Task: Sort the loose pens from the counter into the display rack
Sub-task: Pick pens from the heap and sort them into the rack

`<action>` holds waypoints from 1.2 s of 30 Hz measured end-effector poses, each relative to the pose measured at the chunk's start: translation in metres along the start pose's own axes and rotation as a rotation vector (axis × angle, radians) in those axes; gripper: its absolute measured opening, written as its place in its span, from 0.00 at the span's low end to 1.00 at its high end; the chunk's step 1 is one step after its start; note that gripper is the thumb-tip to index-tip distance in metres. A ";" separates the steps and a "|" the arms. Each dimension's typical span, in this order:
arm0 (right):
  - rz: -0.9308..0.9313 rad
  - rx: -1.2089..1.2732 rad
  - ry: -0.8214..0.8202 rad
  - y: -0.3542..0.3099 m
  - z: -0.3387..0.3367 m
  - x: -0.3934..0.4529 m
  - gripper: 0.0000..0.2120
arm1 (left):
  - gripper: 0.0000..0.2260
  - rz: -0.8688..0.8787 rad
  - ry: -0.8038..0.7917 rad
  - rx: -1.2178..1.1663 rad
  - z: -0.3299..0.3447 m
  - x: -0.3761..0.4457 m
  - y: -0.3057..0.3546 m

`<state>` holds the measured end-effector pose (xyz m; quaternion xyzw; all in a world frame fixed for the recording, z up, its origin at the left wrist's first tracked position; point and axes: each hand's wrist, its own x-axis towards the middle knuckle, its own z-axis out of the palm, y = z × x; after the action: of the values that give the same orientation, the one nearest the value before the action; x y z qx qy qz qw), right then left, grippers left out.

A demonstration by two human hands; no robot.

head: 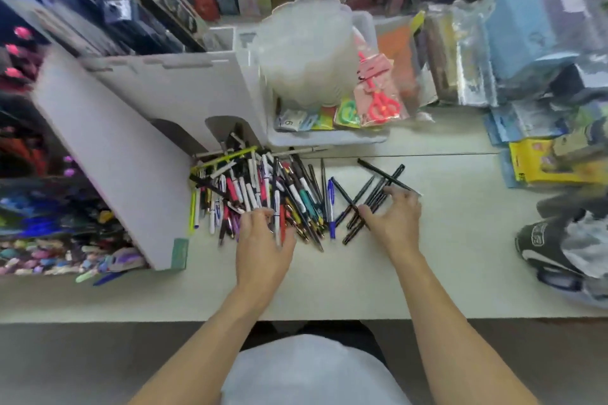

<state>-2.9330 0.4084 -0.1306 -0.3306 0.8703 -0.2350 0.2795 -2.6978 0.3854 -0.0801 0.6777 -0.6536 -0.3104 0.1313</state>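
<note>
Loose pens (263, 194) heaped thick on the pale counter (460, 240), hard against the foot of the grey display rack (131, 148), with a smaller scatter of slim black pens (371, 197) fanned out just to the right. Left hand (263, 240) down on the near edge of the heap, fingers curled in among the barrels, looks to be pinching a pen or two, though exactly which cannot be told. Right hand (394, 220) spread over the black scatter, fingertips resting on several barrels, seemingly raking them together. Light, stiff, smooth things, these; likely to roll and slide on the slick top, and crossed over one another so that lifting one could drag its neighbours. Best taken mid-barrel, thumb against two fingers, or gathered in a parallel bundle first. Clips and caps could snag. Rack slots at left crammed with coloured pens, blurred; an arched opening at its base right behind the heap. Beyond, a clear plastic bin (329, 138) with a translucent tub and packaged red scissors (383, 105). Packets stacked at right, a yellow box (559, 164), shelves of stationery behind.
</note>
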 end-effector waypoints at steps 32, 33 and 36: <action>-0.205 -0.178 -0.326 -0.093 0.069 -0.017 0.26 | 0.26 -0.288 -0.258 -0.044 0.002 0.073 0.020; -0.203 -0.171 -0.323 -0.094 0.069 -0.017 0.25 | 0.26 -0.289 -0.263 -0.057 0.001 0.073 0.019; -0.195 -0.125 -0.338 -0.096 0.070 -0.015 0.21 | 0.25 -0.269 -0.275 -0.119 -0.002 0.071 0.014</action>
<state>-2.8362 0.3385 -0.1201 -0.4650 0.7877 -0.1476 0.3762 -2.7108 0.3147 -0.0882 0.7010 -0.5496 -0.4530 0.0379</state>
